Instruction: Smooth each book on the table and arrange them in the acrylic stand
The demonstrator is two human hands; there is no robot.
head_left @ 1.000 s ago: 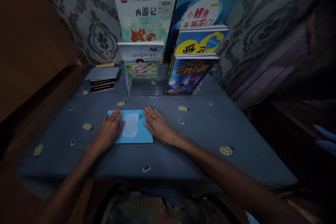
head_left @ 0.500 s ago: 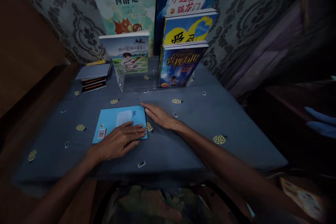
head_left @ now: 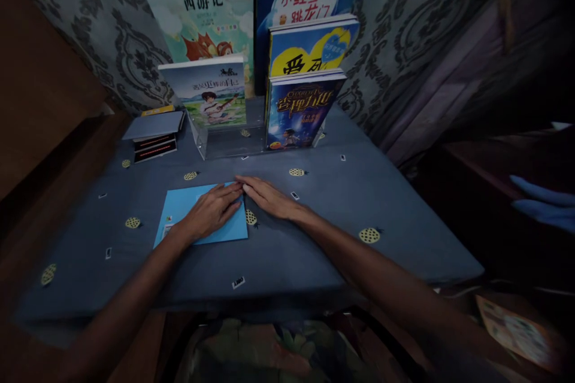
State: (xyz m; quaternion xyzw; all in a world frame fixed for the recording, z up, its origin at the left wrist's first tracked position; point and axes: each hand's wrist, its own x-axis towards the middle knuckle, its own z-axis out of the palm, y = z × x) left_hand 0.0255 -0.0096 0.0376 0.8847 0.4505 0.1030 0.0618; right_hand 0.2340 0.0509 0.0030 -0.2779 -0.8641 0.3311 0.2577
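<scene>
A light blue book lies flat on the table, back cover up, partly covered by my left forearm and hand. My left hand rests on its upper right part with fingers stretched out, their tips close to the far right corner. Against that same corner and the right edge lies my right hand, fingers extended and pointing left. The fingertips of both hands nearly meet there. Much of the cover's print is hidden under the left hand.
A clear acrylic stand holds a book with a guitar player and a dark blue book. Larger books stand behind. A small stack of books lies at the back left of the patterned tablecloth.
My left hand has slid over the blue book, away from me, toward its far right corner. My right hand stays at that corner. The whole view has shifted slightly.
</scene>
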